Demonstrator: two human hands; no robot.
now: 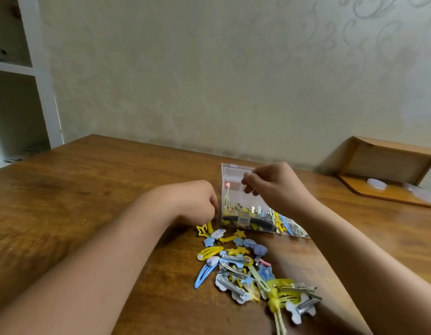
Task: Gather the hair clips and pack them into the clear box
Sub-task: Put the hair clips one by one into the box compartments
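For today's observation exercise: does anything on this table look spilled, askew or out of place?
Yes. A pile of hair clips lies scattered loose on the wooden table, outside the clear box, which stands open and already holds some.

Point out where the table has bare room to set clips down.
Bare wooden table lies left of the left hand, and beyond the clear plastic box toward the wall. Crowded: the loose pile of colourful hair clips between both forearms.

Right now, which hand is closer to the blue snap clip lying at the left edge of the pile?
Left. The left hand is just above the pile's far end; the right hand is over the clear box, farther from the blue snap clip.
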